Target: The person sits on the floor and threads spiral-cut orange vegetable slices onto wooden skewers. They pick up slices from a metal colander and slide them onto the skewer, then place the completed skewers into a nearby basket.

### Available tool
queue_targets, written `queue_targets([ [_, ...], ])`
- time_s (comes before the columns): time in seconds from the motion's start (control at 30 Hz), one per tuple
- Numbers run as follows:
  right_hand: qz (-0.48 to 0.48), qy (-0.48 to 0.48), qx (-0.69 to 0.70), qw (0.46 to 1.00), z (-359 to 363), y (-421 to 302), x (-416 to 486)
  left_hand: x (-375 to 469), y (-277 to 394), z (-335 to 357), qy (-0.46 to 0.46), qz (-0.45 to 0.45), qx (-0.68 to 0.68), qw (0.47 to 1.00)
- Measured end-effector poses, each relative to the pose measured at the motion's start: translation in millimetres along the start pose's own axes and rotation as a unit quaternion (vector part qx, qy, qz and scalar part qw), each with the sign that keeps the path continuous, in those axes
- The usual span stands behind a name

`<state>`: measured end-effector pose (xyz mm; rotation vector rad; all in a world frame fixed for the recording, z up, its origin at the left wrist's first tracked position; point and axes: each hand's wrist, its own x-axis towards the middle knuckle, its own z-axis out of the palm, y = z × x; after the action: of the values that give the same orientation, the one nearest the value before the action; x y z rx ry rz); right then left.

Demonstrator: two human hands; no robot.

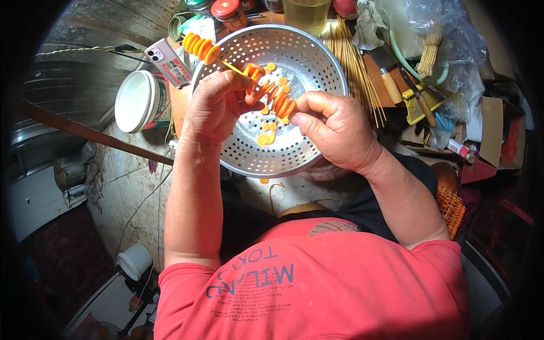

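Above a perforated metal colander (293,163), both hands hold a spiral-cut carrot (276,100) threaded on a thin wooden skewer (231,66). My left hand (221,97) pinches the skewer and the near coils, fingers partly behind the carrot. A bunched section of orange slices (201,47) sits at the skewer's upper left end, beyond that hand. My right hand (335,127) grips the lower right end of the spiral between thumb and forefinger; its fingertips hide that tip. Several small carrot rounds (265,139) lie on the colander's bottom.
Bamboo skewers (355,68) lie right of the colander, near a wooden-handled knife (391,85) and a yellow tool (418,104). A phone (168,61) leans at the left, above a white bucket (135,102). Behind stand a red-lidded jar (229,15) and a container of liquid (306,17).
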<state>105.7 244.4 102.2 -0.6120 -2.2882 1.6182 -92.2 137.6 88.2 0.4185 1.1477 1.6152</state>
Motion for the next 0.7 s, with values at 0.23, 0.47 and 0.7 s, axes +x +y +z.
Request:
queue_targets([
  [0.23, -0.011, -0.004, 0.005, 1.0, -2, -1, 0, -5, 11, 11, -0.009, -0.013, 0.026, 1.0],
  [0.47, 0.004, -0.013, 0.002, 1.0, -2, 0, -3, -6, 10, 7, 0.023, -0.04, 0.124, 0.991],
  [0.7, 0.007, -0.011, 0.023, 1.0, -2, 1, -2, -7, 13, 18, 0.017, -0.042, 0.123, 0.991],
])
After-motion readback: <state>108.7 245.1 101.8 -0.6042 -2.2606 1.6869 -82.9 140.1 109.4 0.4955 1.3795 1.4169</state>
